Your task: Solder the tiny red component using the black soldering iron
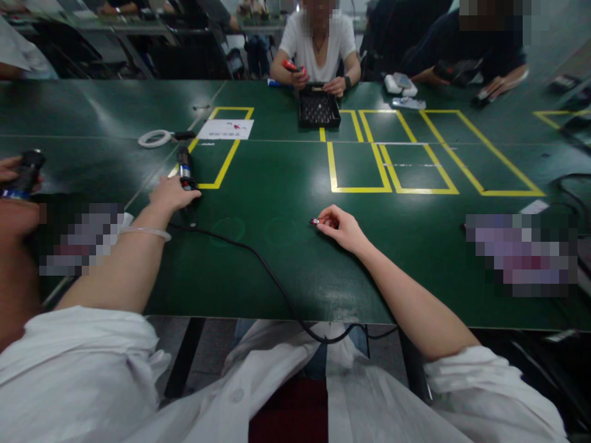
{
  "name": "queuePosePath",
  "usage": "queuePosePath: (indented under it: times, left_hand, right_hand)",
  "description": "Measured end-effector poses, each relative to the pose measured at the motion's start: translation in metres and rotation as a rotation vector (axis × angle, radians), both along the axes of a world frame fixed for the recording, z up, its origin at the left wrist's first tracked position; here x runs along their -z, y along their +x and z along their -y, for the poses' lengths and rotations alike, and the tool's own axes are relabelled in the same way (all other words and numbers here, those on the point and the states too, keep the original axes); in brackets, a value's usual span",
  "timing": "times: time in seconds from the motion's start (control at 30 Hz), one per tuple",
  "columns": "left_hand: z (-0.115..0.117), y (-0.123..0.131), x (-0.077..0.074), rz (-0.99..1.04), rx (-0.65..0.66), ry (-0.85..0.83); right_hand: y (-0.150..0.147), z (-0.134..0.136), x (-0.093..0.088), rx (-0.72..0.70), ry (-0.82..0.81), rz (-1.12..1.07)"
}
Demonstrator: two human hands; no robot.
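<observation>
My left hand (172, 193) is stretched forward at the left, its fingers closed about the near part of a dark cylindrical tool with a blue band (184, 166). The thumb points right, and part of the grip is hidden behind the back of the hand. Over the middle of the table, my right hand (339, 226) pinches a small red part with a pale marking (315, 221) between thumb and fingertips. More red shows under the curled fingers, too small to name. A black cable (244, 246) runs from near the tool across the table to the front edge.
Yellow tape outlines (360, 189) mark the green table (277, 289). A white paper (226, 129) and a white cable coil (154, 138) lie at the back left. Across sits a person with a black tray (319, 111). Another person's hand holds a dark device (30, 169) at far left.
</observation>
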State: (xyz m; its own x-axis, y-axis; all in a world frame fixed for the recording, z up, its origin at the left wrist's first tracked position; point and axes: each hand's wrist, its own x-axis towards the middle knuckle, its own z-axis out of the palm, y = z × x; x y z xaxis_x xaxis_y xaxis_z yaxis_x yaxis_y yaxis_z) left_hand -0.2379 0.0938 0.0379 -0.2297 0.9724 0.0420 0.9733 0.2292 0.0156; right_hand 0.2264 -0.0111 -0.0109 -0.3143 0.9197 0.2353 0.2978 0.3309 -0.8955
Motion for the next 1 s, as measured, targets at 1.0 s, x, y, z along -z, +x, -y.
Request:
queuePosePath:
  times: [1.0]
  left_hand:
    - [0.129,0.27,0.006,0.088,0.63,0.057]
  right_hand:
    - [0.003,-0.001,-0.003,0.013,-0.01,-0.039]
